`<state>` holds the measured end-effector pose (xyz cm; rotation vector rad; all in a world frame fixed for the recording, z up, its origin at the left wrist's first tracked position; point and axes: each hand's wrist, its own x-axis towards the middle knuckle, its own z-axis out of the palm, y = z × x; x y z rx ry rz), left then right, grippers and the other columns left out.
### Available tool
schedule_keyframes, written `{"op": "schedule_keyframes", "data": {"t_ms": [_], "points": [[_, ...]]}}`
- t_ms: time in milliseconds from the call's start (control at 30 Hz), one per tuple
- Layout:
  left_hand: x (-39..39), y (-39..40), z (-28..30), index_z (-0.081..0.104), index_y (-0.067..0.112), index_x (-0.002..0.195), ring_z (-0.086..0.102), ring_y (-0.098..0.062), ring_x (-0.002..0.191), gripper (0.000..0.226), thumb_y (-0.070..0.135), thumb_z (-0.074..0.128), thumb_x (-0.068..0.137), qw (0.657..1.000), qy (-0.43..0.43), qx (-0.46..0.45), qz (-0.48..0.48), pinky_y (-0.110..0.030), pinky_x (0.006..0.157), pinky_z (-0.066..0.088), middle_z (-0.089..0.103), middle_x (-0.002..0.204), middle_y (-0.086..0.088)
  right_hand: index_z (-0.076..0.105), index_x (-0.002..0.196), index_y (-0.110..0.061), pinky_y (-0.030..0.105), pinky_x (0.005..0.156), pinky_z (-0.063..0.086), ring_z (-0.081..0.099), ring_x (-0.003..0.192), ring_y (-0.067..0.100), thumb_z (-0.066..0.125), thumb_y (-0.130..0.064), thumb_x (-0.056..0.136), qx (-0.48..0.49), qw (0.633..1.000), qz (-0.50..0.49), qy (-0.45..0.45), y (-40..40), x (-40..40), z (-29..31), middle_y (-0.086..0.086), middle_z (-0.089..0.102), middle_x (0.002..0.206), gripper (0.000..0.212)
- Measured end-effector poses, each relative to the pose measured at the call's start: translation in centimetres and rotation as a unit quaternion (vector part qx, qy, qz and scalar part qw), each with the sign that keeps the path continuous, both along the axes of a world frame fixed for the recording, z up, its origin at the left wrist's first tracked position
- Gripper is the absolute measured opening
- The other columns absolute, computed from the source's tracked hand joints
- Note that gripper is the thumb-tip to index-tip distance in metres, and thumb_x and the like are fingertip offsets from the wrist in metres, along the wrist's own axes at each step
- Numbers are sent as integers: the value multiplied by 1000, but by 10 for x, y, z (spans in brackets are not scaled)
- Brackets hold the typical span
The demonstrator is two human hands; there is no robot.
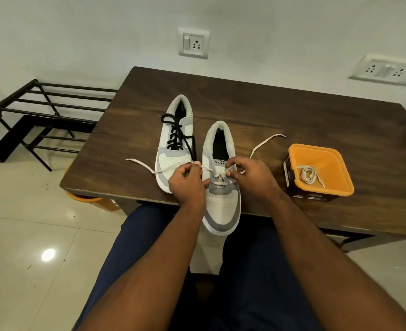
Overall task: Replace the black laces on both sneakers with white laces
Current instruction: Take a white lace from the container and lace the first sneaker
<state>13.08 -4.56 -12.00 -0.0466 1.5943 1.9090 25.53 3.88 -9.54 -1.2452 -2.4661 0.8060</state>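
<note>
Two grey-and-white sneakers stand on the dark wooden table (292, 111). The left sneaker (173, 149) still carries black laces (177, 134). The right sneaker (221, 206) hangs its toe over the near table edge and has a white lace (218, 179) threaded through its lowest eyelets. My left hand (186, 185) pinches the left strand, whose loose end trails left across the other shoe. My right hand (249, 175) pinches the right strand at the tongue, and its end curls off to the right. A second white lace (308, 174) lies coiled in the orange tub (335, 161).
A black metal shoe rack (49, 108) stands on the floor left of the table. Something orange (85, 199) sits under the table's near left corner. Wall sockets are behind the table. My legs in dark trousers are below the table edge.
</note>
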Motion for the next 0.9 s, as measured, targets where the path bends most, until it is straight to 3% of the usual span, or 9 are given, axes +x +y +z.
{"op": "schedule_keyframes", "data": {"t_ms": [233,300,367,433,533,633,700,800,900], "points": [[-12,-9,24,58,15,92,66,-17,81,5,12,62,93,991,-74,109,12,-35,72,56,70,87,-8,65,118,-25,27,87,50,64,102,13,57,-9,91,2,999,4,44,-7,0,-9,-5,69,115,32],[-20,-10,38,53,19,98,69,-18,86,4,23,52,99,992,-30,119,-14,-30,73,54,74,93,-10,66,121,-25,29,100,47,59,115,9,59,-7,90,-24,996,-10,86,-6,0,-8,-4,66,124,36],[-22,-11,50,51,15,100,66,-11,73,16,28,45,103,988,108,78,-78,-23,63,51,71,81,-9,66,122,-24,29,107,42,51,124,4,60,-3,89,-43,987,-33,151,-6,-1,-4,-3,59,133,39],[-22,-11,55,56,8,97,59,-7,59,17,22,46,102,944,254,37,-208,-22,59,48,63,66,-4,63,125,-23,21,101,45,49,124,3,60,2,88,-42,977,-34,208,-7,-4,6,-1,47,145,45],[-27,-12,58,61,15,77,51,-1,49,24,18,52,99,815,365,-56,-446,-25,57,44,55,56,8,54,135,-28,13,78,50,58,92,8,62,9,84,-15,975,12,219,-6,-7,21,-3,11,161,63],[-30,-15,60,63,19,70,53,4,51,28,20,57,97,735,428,-109,-514,-17,57,41,56,59,13,60,124,-42,40,106,44,40,133,23,69,1,82,-10,985,106,140,0,-9,23,-22,-7,157,60],[-32,-17,60,67,13,74,54,6,51,24,21,60,96,729,432,-107,-520,-11,54,41,57,60,11,68,107,-40,49,116,28,14,147,22,73,-13,83,-21,984,142,102,2,-8,20,-20,-1,158,37],[-37,-21,58,71,12,78,51,3,49,22,24,63,94,757,419,-82,-494,-11,52,39,57,56,11,73,90,-34,47,113,28,19,141,20,73,-29,83,-37,990,106,81,-2,-1,19,-12,15,160,9],[-45,-27,50,72,9,87,48,5,46,18,20,60,96,814,382,-76,-430,-9,50,36,56,49,18,69,88,-29,38,112,16,15,143,18,68,-25,87,-63,991,84,88,1,14,18,-13,18,158,4]]}}
